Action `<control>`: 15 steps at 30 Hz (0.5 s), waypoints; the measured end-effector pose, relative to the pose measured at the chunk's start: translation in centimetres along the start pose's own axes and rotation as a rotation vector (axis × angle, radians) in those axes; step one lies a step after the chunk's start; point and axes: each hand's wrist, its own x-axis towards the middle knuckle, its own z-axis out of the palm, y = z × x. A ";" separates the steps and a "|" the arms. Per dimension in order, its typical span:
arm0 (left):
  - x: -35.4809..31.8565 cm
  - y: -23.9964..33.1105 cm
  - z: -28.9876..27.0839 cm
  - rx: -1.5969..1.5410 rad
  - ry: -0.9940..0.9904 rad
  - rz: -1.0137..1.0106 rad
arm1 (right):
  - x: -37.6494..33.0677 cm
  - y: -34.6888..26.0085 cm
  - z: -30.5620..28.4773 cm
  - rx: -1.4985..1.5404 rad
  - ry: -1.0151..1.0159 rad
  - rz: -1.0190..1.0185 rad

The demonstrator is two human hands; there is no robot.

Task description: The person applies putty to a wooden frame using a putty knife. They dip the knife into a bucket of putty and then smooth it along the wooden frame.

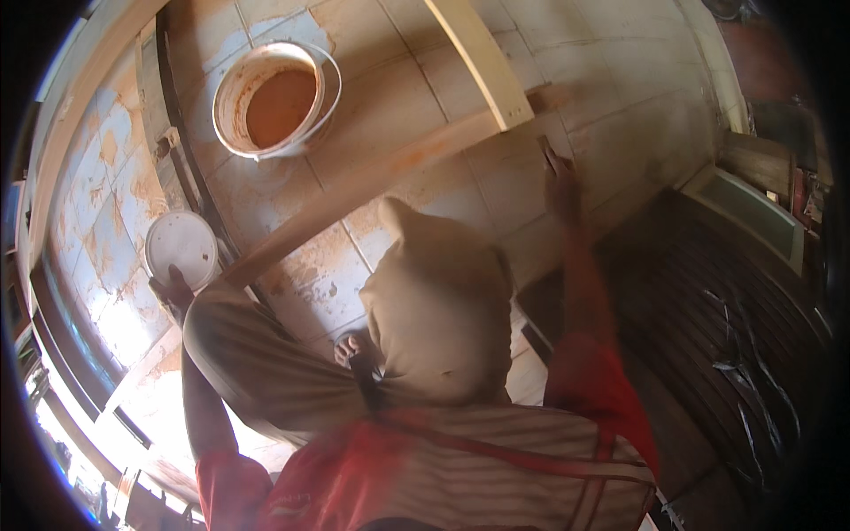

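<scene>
My left hand (174, 290) grips the rim of a round white lid or shallow tub (181, 245) beside my left knee. Out to the right, my right hand (563, 183) is closed around a short, thin tool (544, 148); its exact kind is too small and dark to make out. That tool points toward a wooden bar (381, 173) crossing in front of me. Beyond the bar stands a white bucket (226, 104) holding a reddish-brown paste or liquid, its wire handle leaning to the right.
A pale wooden beam (478, 62) meets the crossing bar at the far right. Another wooden piece (164, 133) runs along the left. The tiled floor (390, 71) carries brown smears. To my right lie a dark ribbed panel (699, 310) and a framed pane (748, 212).
</scene>
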 end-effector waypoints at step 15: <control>-0.5 -0.2 0.0 0.178 0.074 0.020 | 4.9 -2.9 -2.4 0.392 0.111 0.370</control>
